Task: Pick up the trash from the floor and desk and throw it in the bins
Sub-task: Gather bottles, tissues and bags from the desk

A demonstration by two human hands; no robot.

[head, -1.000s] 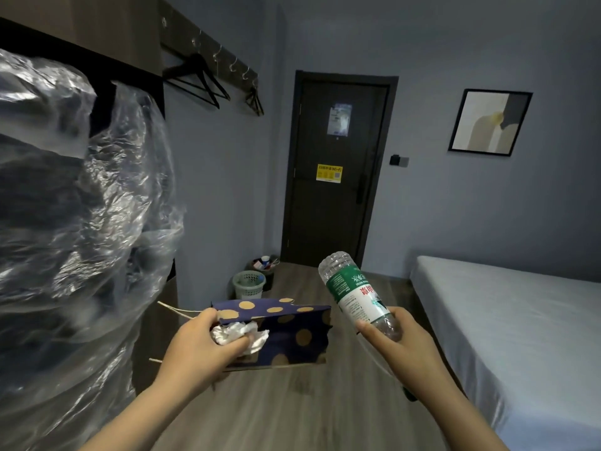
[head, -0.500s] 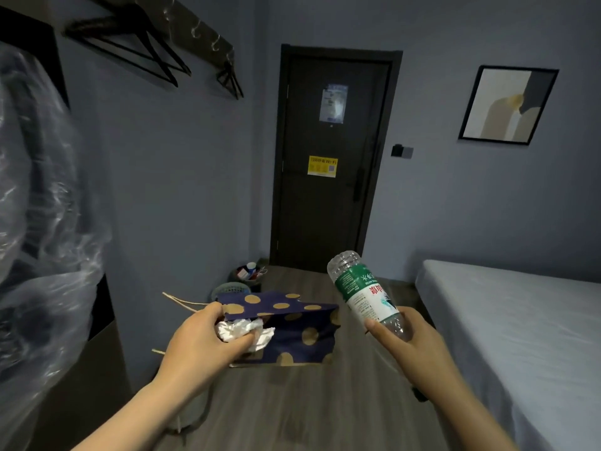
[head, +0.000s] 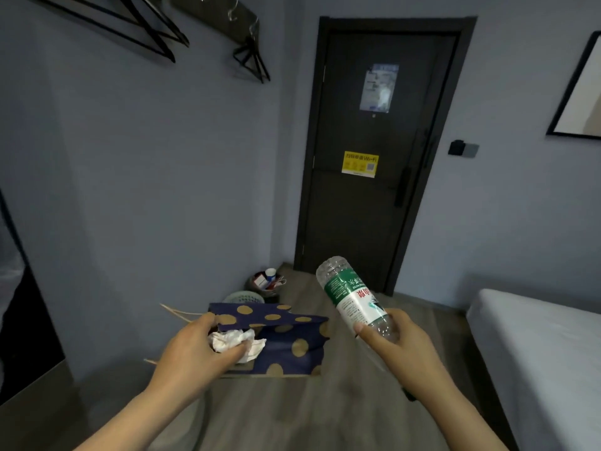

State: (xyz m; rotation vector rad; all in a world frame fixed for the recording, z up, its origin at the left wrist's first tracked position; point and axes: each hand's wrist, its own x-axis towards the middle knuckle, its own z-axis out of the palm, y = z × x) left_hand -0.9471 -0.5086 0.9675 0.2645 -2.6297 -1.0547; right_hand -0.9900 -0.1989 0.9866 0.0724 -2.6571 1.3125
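Pinching one crumpled tissue and one spotted bag with left hand fingers; gripping one bottle in curled right hand fingers; facing two bins.

1. A navy paper bag with gold dots and pale string handles is held in the air by the left hand, gripped at its top edge. It is creased, its mouth facing up.
2. A crumpled white tissue is pinched in the same hand, pressed against the bag's near face.
3. A clear plastic bottle with a green and white label is held by the right hand. It tilts up and to the left, its label print upside down and its lower end hidden in the fingers.
4. A pale green mesh bin stands on the floor beyond the bag, partly hidden by it.
5. A dark bin just behind it holds a cup and other scraps.
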